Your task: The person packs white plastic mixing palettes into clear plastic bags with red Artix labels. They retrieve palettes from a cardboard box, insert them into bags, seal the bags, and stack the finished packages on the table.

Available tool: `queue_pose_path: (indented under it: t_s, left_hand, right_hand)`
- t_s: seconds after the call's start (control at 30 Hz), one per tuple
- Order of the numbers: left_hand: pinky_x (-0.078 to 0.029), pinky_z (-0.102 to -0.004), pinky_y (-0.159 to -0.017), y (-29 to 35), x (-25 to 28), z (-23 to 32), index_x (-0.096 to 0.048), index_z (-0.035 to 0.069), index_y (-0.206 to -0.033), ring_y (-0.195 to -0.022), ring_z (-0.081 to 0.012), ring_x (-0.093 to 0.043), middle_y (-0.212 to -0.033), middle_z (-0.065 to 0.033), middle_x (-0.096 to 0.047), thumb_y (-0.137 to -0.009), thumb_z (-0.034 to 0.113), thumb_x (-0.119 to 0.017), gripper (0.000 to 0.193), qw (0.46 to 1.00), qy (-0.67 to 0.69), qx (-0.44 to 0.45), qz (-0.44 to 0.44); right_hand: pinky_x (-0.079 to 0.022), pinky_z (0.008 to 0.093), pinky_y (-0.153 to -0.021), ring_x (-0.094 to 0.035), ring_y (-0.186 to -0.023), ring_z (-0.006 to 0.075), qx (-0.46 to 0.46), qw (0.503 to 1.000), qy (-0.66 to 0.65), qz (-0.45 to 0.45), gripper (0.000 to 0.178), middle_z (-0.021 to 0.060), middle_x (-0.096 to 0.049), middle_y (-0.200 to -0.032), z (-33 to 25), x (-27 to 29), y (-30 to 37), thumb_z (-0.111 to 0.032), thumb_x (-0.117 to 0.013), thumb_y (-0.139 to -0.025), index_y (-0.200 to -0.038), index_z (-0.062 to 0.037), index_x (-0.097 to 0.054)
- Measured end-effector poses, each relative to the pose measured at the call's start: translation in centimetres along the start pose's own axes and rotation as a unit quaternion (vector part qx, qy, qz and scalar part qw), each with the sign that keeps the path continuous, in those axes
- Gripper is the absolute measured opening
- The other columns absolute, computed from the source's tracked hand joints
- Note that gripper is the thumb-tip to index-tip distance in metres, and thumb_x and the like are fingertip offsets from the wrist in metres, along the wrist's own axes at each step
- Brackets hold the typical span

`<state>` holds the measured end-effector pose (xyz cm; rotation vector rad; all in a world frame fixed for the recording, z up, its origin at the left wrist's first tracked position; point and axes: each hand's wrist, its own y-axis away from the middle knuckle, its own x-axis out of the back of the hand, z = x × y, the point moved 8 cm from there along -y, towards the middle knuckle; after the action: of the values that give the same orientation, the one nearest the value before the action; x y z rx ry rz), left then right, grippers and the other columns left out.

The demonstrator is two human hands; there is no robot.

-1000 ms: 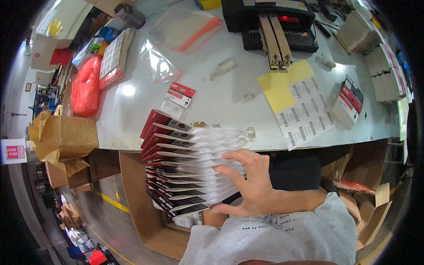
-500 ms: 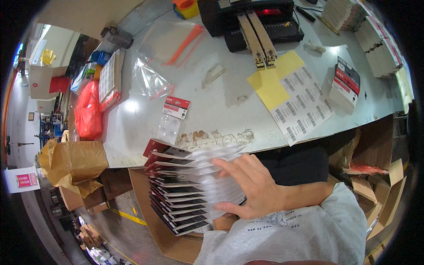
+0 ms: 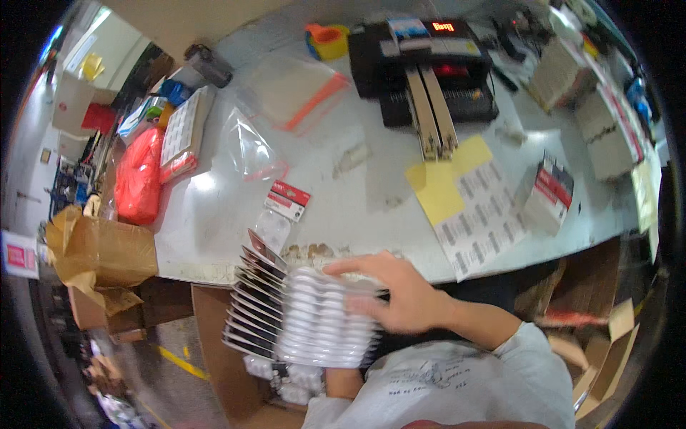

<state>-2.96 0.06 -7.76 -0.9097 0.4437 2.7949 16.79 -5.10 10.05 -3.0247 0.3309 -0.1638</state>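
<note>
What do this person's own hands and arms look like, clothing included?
The right hand is bare, without a glove; motion blur hides finer detail. The pale-grey sleeve is short, and the grey shirt carries dark print. The left hand is hidden.

You are working in what is looking like the packing area of a workshop or small factory. A worn, chipped tabletop [image 3: 357, 214] is carrying a black machine [image 3: 421, 57] whose display [image 3: 443, 27] is glowing red, a yellow-and-white label sheet [image 3: 479, 207], clear plastic bags [image 3: 246, 146] and, along the right, tall stacks [image 3: 604, 139] of flat goods. Close to you, many identical blister packs [image 3: 325, 318] are fanning out over a cardboard box [image 3: 211, 322], while opened cartons [image 3: 600, 357] are standing at the lower right. Past the left end, a yellow line [image 3: 182, 362] is running across the grey floor [image 3: 168, 332], suggesting an industrial hall.
</note>
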Motion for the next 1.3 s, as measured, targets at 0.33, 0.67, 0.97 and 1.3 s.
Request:
queue_pose_path:
  t_s: [0.33, 0.67, 0.97, 1.3]
  left_hand:
    - [-0.045, -0.0471, -0.088, -12.0, -1.3, 5.1, -0.047, 0.001, -0.125, -0.112, -0.0293, -0.051, -0.127, -0.0164, -0.049, -0.080, 0.035, -0.063, 0.058, 0.971, 0.186, -0.148, 0.034]
    - [-0.046, -0.0477, -0.086, -17.2, 0.0, 6.7, -0.047, 0.001, -0.124, -0.111, -0.0297, -0.052, -0.126, -0.0170, -0.049, -0.081, 0.035, -0.061, 0.057, 0.888, 0.421, -0.181, 0.030]
    - [-0.036, -0.0464, -0.098, -17.3, 1.8, 5.6, -0.046, 0.005, -0.127, -0.117, -0.0282, -0.046, -0.130, -0.0116, -0.048, -0.080, 0.046, -0.057, 0.063, 0.837, 0.514, -0.186, -0.031]
    - [-0.038, -0.0479, -0.098, -17.0, 2.0, 7.5, -0.041, 0.002, -0.130, -0.116, -0.0291, -0.047, -0.133, -0.0135, -0.044, -0.088, 0.043, -0.048, 0.059, 0.916, 0.232, -0.325, 0.043]
  right_hand:
    - [-0.027, 0.0444, -0.104, -0.032, -0.128, 0.0407, 0.120, 0.878, 0.464, -0.014, 0.071, 0.0251, -0.020, -0.145, 17.4, -13.2, -18.6, -0.030, -0.054, -0.085, -0.140, 0.0035, -0.023]
    - [-0.026, 0.0411, -0.104, -0.031, -0.133, 0.0260, 0.182, 0.819, 0.543, -0.038, 0.052, 0.0140, -0.034, -0.143, 16.4, -5.3, -25.8, -0.028, -0.044, -0.092, -0.135, -0.0009, -0.034]
    - [-0.033, 0.0408, -0.084, -0.062, -0.089, 0.0199, 0.045, 0.803, 0.594, 0.026, 0.041, 0.0119, -0.064, -0.102, 11.6, -1.5, -17.9, -0.032, -0.060, -0.084, -0.112, -0.0028, -0.056]
    - [-0.043, 0.0391, -0.065, -0.063, -0.070, 0.0246, 0.088, 0.716, 0.693, 0.004, 0.037, 0.0076, -0.065, -0.078, 12.0, -5.5, -23.6, -0.035, -0.064, -0.078, -0.090, -0.0007, -0.058]
